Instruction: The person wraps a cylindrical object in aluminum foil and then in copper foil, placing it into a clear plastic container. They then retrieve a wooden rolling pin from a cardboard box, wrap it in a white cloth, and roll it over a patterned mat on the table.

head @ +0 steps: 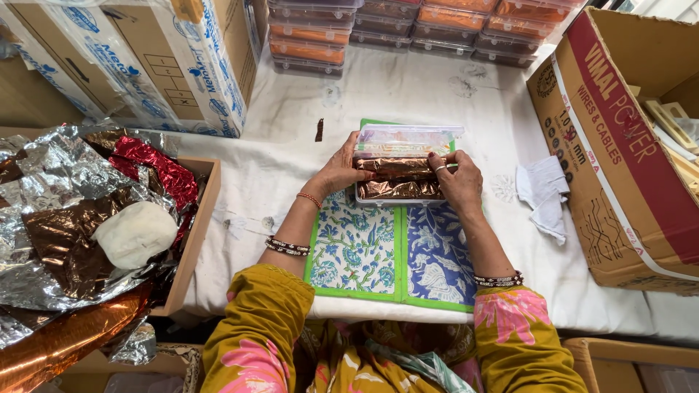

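A clear plastic box [404,142] with its lid tipped back lies on a floral blue, white and green mat [378,255]. Inside it lie brown shiny foil-wrapped bars [399,178] side by side. My left hand [341,171] rests against the left end of the box, fingers touching the upper wrapped bar. Over at the right end, my right hand [459,182] presses its fingers onto the same bars. Both wrists wear bangles.
A wooden tray [196,240] at left holds crumpled silver, red and brown foil and a white lump [135,233]. Stacked filled plastic boxes [408,29] stand at the back. Cardboard cartons sit at far left [145,65] and right [619,153]. A white cloth [542,193] lies right of the mat.
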